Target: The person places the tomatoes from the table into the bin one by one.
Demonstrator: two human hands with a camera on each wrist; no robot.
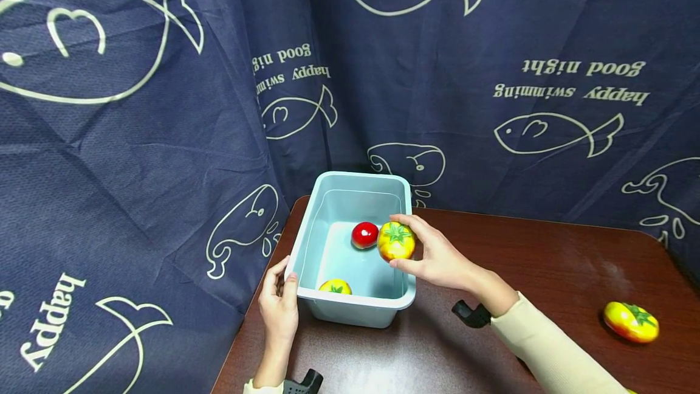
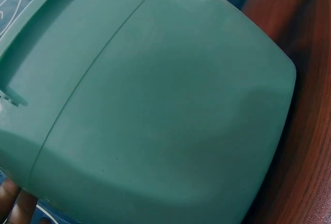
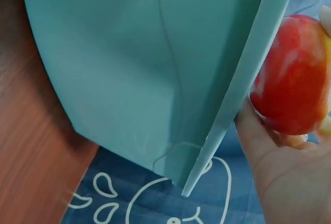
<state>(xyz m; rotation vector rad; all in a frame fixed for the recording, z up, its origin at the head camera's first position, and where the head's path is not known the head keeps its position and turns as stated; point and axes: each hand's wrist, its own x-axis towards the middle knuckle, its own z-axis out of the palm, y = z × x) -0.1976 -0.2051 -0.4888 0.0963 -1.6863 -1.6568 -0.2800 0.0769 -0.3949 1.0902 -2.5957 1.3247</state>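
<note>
A light blue plastic bin (image 1: 358, 303) stands on the table. My left hand (image 1: 280, 306) grips its near left corner, thumb over the rim and fingers outside. My right hand (image 1: 437, 257) pinches a yellow-and-red toy tomato (image 1: 396, 241) with a green leafy top, between thumb and fingers, over the bin's right rim. In the right wrist view the red underside of the tomato (image 3: 295, 74) shows beside the rim. Inside the bin lie a shiny red fruit (image 1: 364, 235) and, partly hidden by the near wall, another yellow tomato (image 1: 336, 286).
Another yellow-and-red tomato (image 1: 631, 321) lies on the brown wooden table (image 1: 525, 260) at the right. A sliver of something yellow shows at the bottom edge, beside the right sleeve. A dark blue curtain (image 1: 437, 78) with white fish drawings hangs behind and to the left.
</note>
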